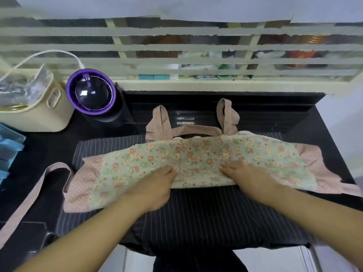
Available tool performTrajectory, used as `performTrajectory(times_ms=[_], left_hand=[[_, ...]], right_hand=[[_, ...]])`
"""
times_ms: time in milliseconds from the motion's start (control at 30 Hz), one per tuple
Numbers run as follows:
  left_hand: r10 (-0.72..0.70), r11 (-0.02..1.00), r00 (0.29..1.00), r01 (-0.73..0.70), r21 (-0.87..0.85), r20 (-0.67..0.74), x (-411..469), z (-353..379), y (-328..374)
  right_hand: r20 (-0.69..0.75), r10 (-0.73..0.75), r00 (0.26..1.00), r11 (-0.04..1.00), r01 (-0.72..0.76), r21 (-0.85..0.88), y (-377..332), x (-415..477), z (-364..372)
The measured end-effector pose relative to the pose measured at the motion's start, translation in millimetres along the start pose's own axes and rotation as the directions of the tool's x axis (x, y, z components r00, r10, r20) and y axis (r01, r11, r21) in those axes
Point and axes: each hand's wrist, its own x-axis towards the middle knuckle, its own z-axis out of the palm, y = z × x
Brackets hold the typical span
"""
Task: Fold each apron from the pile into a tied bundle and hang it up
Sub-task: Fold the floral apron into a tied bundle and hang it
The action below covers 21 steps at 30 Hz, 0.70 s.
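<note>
A green floral apron (196,156) with pink dotted ruffles lies folded into a wide band across the black counter, on top of a dark pinstriped apron (196,214). Its pink shoulder straps (225,116) stick up at the far edge. A long pink tie (29,195) trails off to the left. My left hand (157,185) and my right hand (243,175) both rest palm down on the near edge of the floral band, with the fingers curled into the fabric fold.
A purple-rimmed round appliance (91,95) and a cream basket (37,107) stand at the back left. Blue boxes (9,146) sit at the left edge. A slatted cream window grille (176,55) runs behind the black counter (322,138).
</note>
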Motion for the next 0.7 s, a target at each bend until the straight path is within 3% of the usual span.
performTrajectory(times_ms=[67, 133, 200, 300, 433, 500, 567, 633, 700], left_hand=[[-0.026, 0.977, 0.991, 0.053, -0.206, 0.132, 3, -24, -8], [-0.078, 0.973, 0.966, 0.128, -0.193, 0.247, 10, -43, -19], [-0.141, 0.973, 0.925, 0.196, -0.125, 0.354, 22, -56, -36], [-0.266, 0.95, 0.908, 0.303, -0.068, 0.324, 39, -63, -60], [-0.393, 0.919, 0.912, 0.384, 0.091, 0.115, 43, -52, -69], [-0.437, 0.879, 0.898, 0.439, 0.185, -0.052, 38, -40, -67], [-0.452, 0.847, 0.861, 0.496, 0.189, -0.234, 31, -23, -64], [-0.385, 0.864, 0.797, 0.489, 0.122, -0.466, 26, -5, -57], [-0.203, 0.942, 0.714, 0.33, 0.066, -0.67, 27, 8, -43]], right_hand=[[0.257, 0.039, 0.966, 0.999, -0.029, -0.04, 6, 7, -29], [0.429, 0.072, 0.9, 0.997, -0.067, -0.026, 21, 20, -44], [0.597, 0.134, 0.791, 0.982, -0.186, 0.026, 38, 33, -47], [0.632, 0.249, 0.734, 0.948, -0.318, -0.004, 54, 47, -48], [0.509, 0.374, 0.775, 0.915, -0.398, -0.067, 61, 45, -43], [0.312, 0.459, 0.832, 0.882, -0.469, -0.048, 62, 34, -30], [0.025, 0.479, 0.877, 0.877, -0.48, 0.027, 59, 19, -7], [-0.173, 0.463, 0.869, 0.886, -0.446, 0.128, 55, 7, 18], [-0.272, 0.45, 0.85, 0.892, -0.413, 0.183, 54, 4, 32]])
